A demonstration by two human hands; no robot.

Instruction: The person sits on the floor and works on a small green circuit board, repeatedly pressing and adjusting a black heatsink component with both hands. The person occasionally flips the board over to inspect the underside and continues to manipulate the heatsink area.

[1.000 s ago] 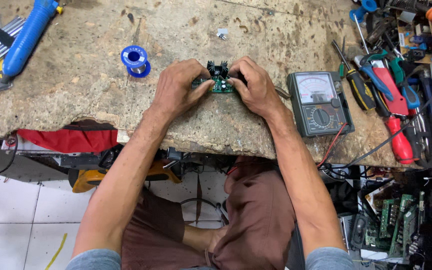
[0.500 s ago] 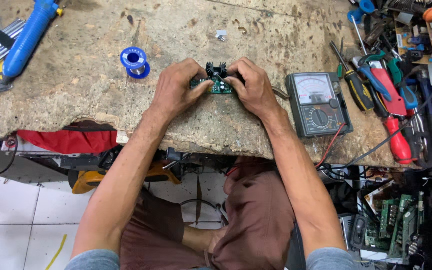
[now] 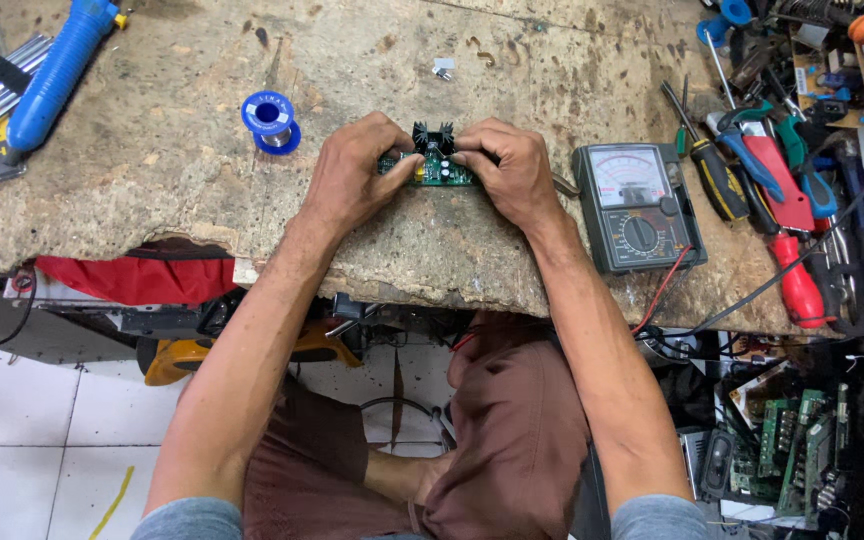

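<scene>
We see a green board (image 3: 439, 170) with a black heat sink (image 3: 432, 137) pinched between both sets of fingers on the worn bench (image 3: 202, 200); the left hand (image 3: 352, 180) grips its left end, fingers curled narrow around the edge; the right hand (image 3: 507, 170) grips its right end likewise; a blue solder spool (image 3: 270, 120) lies well left of the left fingers; a grey meter (image 3: 637, 205) sits just right of the right hand; beyond it lie screwdrivers (image 3: 712, 170) and red-handled pliers (image 3: 787, 230).
</scene>
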